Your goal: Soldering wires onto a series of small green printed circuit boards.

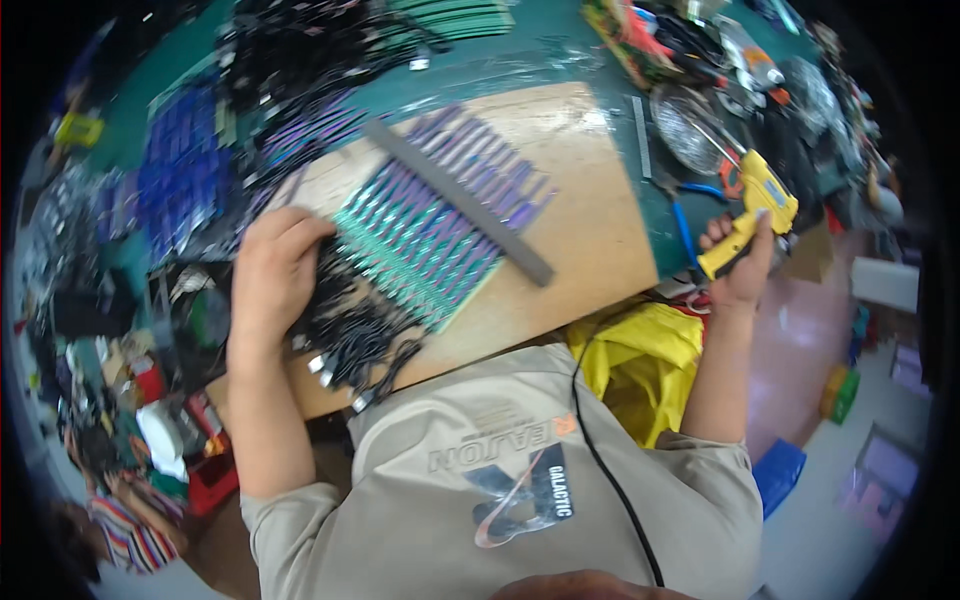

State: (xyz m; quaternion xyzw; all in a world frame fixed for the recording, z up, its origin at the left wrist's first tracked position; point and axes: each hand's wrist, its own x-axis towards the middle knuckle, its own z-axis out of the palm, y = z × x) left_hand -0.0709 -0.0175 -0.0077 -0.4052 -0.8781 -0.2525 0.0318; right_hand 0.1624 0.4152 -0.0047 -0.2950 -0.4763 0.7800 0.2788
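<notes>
My right hand [742, 262] is wrapped round the handle of a yellow soldering gun [768, 195], off the right side of the wooden board. The gun's thin metal shaft points up and left. My left hand [275, 265] has its fingers pinched at the left corner of a panel of narrow green and purple circuit strips [415, 235]; what lies between the fingertips is too small to make out. A flat grey bar [460, 203] lies slantwise across the panel. Black cables [355, 325] with metal plugs bunch up along the panel's near left side.
The panel rests on a wooden board [590, 190]. Beyond it lie purple strips [185, 165] and black cables [300, 50]. At right are a shiny round dish [685, 130], a steel ruler [641, 135] and blue-handled pliers [684, 232]. A yellow bag [645, 355] hangs below the board; another person [130, 525] is at lower left.
</notes>
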